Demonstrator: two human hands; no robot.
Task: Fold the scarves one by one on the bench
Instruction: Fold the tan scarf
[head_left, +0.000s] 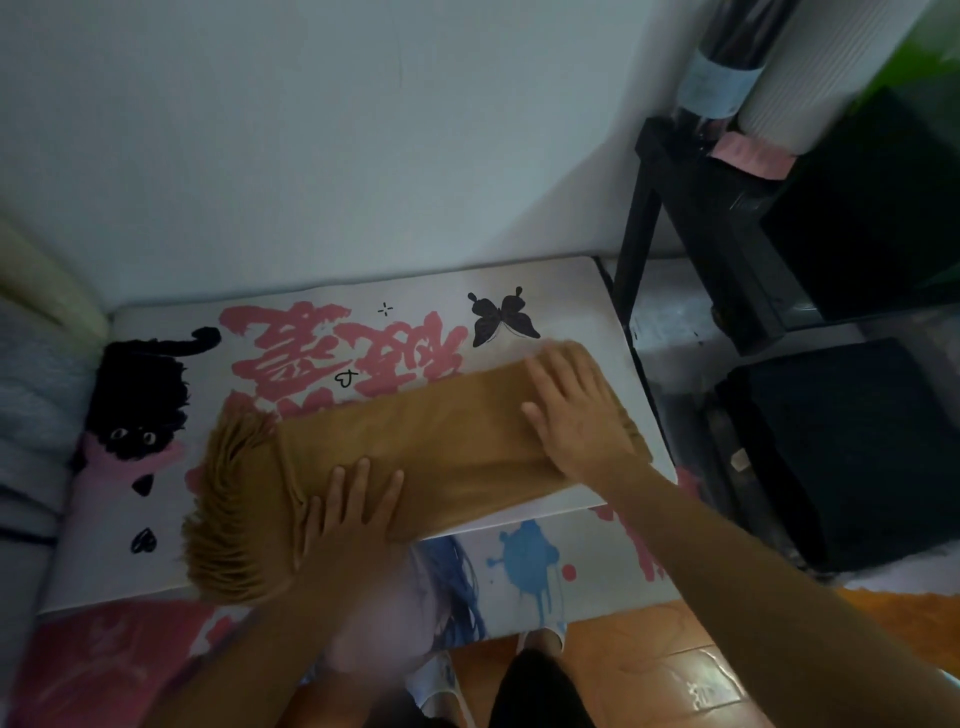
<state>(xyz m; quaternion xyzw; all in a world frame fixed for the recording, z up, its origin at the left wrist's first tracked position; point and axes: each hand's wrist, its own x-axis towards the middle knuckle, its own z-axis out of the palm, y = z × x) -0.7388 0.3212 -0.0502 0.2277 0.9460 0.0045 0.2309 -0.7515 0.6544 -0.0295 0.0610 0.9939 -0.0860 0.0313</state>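
A mustard-brown scarf (441, 441) lies folded into a long band across the bench (571, 291), running from lower left to upper right. Its fringed end (234, 509) fans out at the left. My left hand (348, 514) presses flat on the scarf near the fringe, fingers straight. At the scarf's right end my right hand (576, 410) lies flat on the cloth, fingers spread.
The bench cover is white with pink characters, a black butterfly (501, 317) and a black cat print (137, 400). A black shelf unit (779, 249) with rolls stands to the right. Grey and white cushions (31, 405) lie at the left. The floor below is orange tile.
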